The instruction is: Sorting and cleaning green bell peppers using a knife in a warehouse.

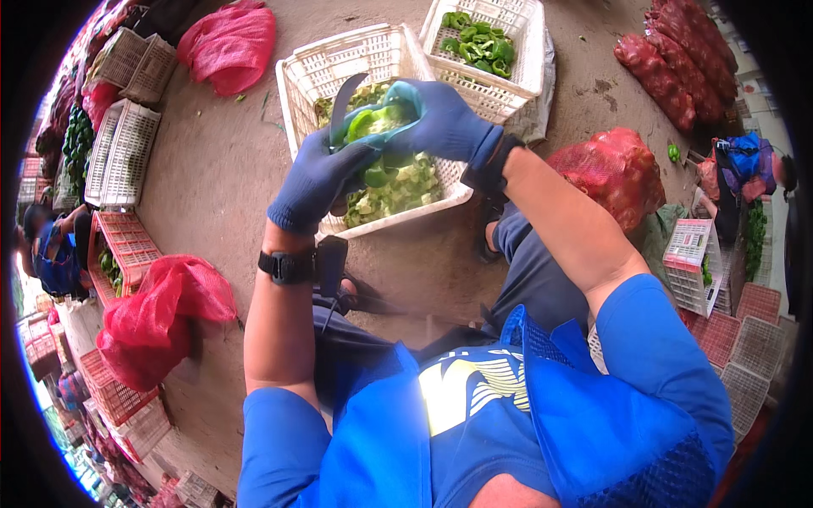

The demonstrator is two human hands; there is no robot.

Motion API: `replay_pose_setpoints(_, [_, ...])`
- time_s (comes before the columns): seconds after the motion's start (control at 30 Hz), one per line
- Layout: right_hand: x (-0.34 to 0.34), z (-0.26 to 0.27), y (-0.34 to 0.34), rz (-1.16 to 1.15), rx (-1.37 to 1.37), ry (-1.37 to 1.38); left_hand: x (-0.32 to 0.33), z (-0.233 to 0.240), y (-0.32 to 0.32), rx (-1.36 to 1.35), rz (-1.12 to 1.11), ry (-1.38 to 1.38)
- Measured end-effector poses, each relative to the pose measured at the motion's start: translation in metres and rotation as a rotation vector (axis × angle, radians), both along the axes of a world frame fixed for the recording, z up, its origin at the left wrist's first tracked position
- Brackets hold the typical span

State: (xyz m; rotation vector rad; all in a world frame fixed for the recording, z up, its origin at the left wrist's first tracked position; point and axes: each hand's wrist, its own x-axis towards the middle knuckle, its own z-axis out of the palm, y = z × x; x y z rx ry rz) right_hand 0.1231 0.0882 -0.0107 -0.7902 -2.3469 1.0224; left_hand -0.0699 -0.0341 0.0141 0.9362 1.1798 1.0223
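Both my hands wear blue knit gloves and meet above a white plastic crate (293,101). A cut green bell pepper (375,122), its pale inside showing, is between them. My left hand (321,174) is closed around a knife (343,105) whose curved blade points up and away; the handle is hidden in the glove. My right hand (438,117) grips the pepper from the far right side. Under the hands, pepper cores and trimmings (394,200) lie in the crate. A green pepper piece (379,174) shows just below my left fingers, partly blurred.
A second white crate (479,89) behind holds cut green peppers (479,44). At right stands a full red mesh sack (610,178). Empty-looking red mesh bags (168,317) and stacked crates (120,155) line the left. People sit at both sides.
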Motion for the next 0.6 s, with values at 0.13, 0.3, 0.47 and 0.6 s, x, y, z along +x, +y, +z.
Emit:
replay_pose_setpoints(0.13, [0.016,-0.022,-0.001,0.056,-0.563,0.207,0.003,-0.005,0.0,-0.029,-0.058,0.077])
replay_pose_setpoints(0.3, [0.028,-0.04,-0.007,-0.038,-0.955,0.406,0.01,-0.009,0.005,-0.155,-0.072,-0.071])
replay_pose_setpoints(0.47, [0.043,-0.046,0.003,0.049,-1.159,0.596,0.004,-0.035,0.015,0.176,-0.222,0.11])
replay_pose_setpoints(0.6, [0.056,-0.051,0.001,0.165,-1.276,0.718,0.013,-0.041,0.019,0.297,-0.277,0.134])
